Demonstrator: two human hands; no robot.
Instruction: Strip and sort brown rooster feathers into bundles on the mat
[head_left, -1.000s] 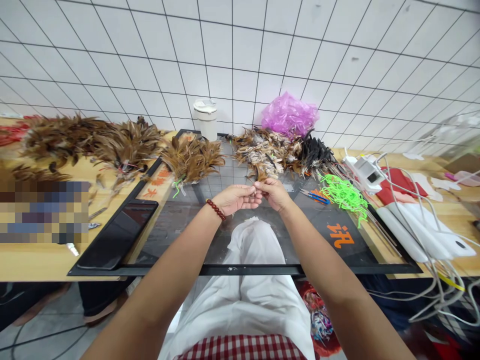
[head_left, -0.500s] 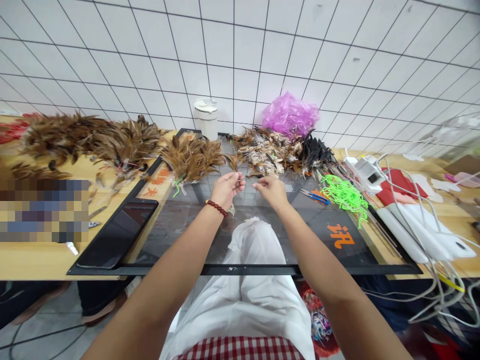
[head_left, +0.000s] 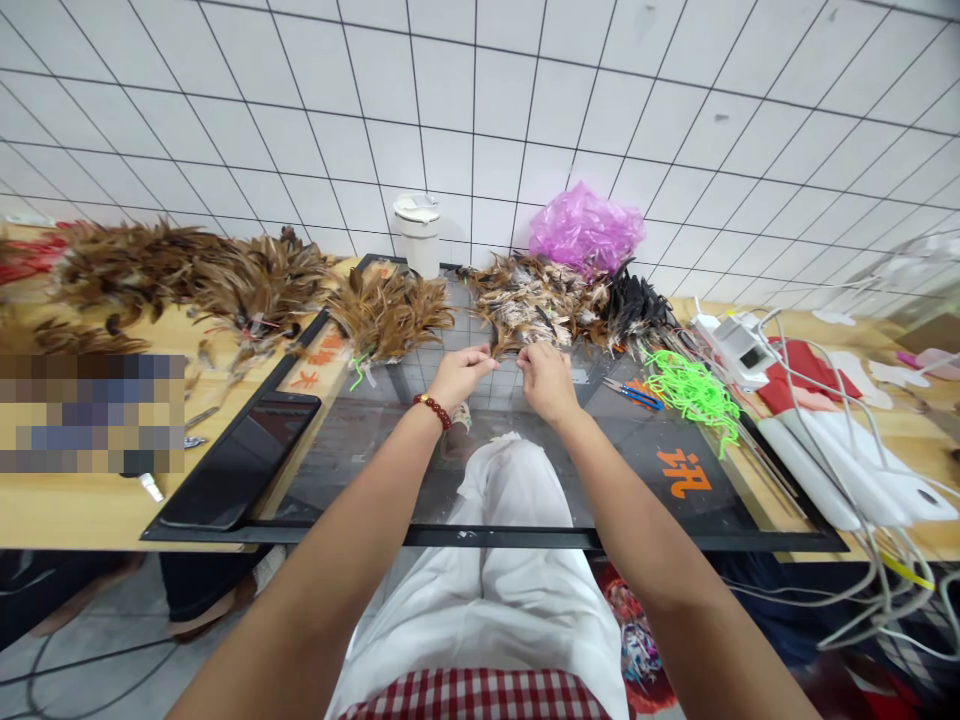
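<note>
Over the glass table top (head_left: 360,450), my left hand (head_left: 463,374) and my right hand (head_left: 545,378) are raised side by side with their fingertips pinched. Each seems to pinch a small brown feather; what lies between the fingers is too small to see well. A red bead bracelet (head_left: 433,410) sits on my left wrist. Just beyond the hands lies a mottled brown and white feather pile (head_left: 529,300). A tied bundle of brown feathers (head_left: 390,315) lies to its left, and black feathers (head_left: 637,305) to its right.
More brown feathers (head_left: 180,275) cover the wooden table at left. A white cup (head_left: 418,232) and a pink plastic bag (head_left: 585,228) stand by the tiled wall. Neon green cords (head_left: 690,390), blue scissors (head_left: 626,390), white devices with cables (head_left: 825,440) lie at right. A dark tablet (head_left: 240,460) lies at left.
My hands were together a second ago, drew apart, and have now come closer again, a little farther out towards the mottled feather pile.
</note>
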